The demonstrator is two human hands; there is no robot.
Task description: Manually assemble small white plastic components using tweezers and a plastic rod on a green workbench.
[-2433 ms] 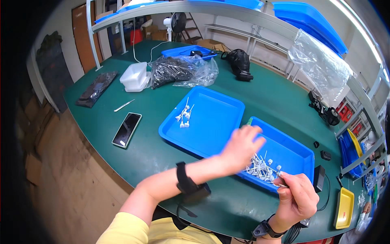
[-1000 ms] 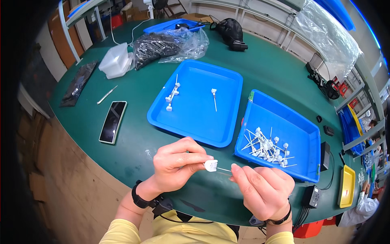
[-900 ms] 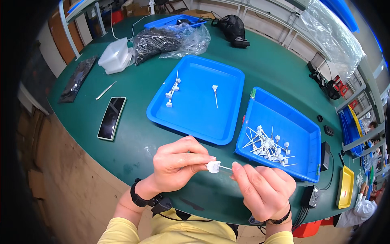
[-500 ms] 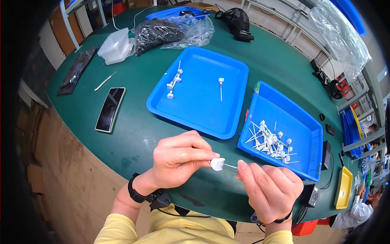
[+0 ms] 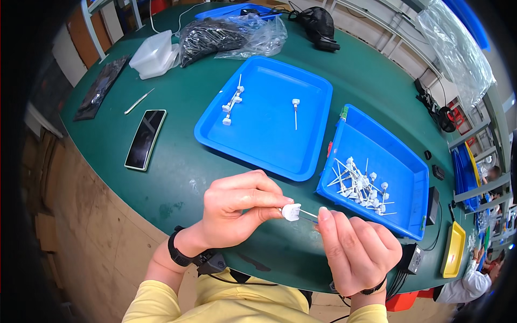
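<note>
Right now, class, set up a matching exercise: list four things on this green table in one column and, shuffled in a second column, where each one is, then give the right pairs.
Things:
1. small white cap
2. pile of white pins
3. black phone
4. clear plastic bag

Places:
A. far edge of the table, behind the trays
B. flat on the table, left of the larger blue tray
C. pinched by the left hand, near the right hand
D. in the right blue tray

Pairs: 1-C, 2-D, 3-B, 4-A

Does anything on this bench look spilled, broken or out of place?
Nothing stands out. The white pins lie loosely heaped inside the right blue tray, a few lie in the left blue tray, and both hands hold one white-capped pin above the table edge.
</note>
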